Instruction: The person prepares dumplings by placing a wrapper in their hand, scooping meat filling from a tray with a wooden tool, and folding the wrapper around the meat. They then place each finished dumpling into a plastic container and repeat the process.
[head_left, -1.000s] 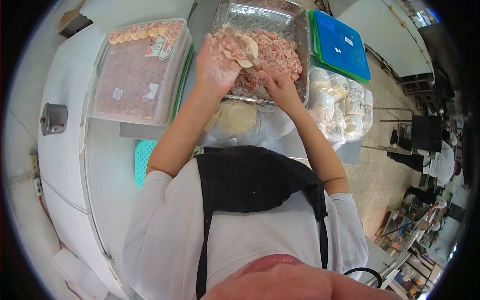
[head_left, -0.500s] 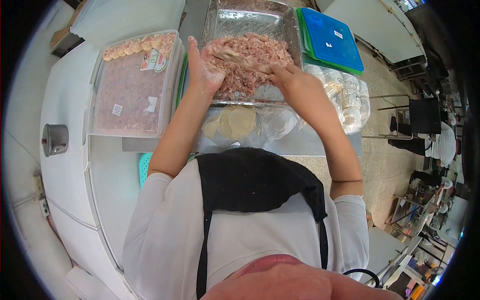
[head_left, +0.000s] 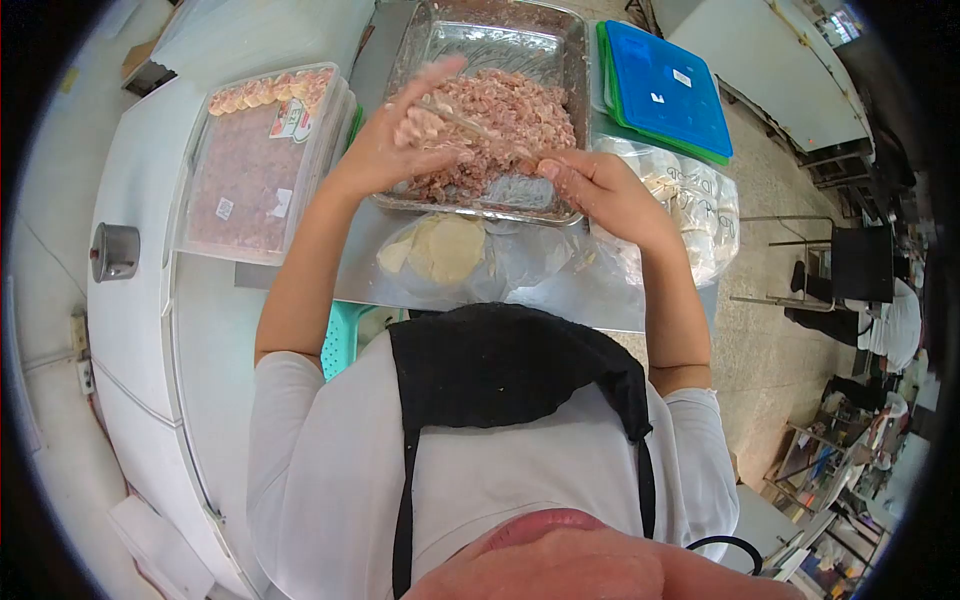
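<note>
Left hand: upper left of centre, fingers spread, a blurred lump of meat at the palm.
Right hand: upper right of centre, thumb and fingers pinched on a thin stick — its far end reaches the lump.
Hands: apart, the stick spanning the gap.
Metal tray: top centre, ground meat heaped inside, under both hands.
Pale rounds: on plastic, just below the tray.
Clear tub: upper left, meat inside.
Blue lid: upper right — wrapped white pieces below it.
</note>
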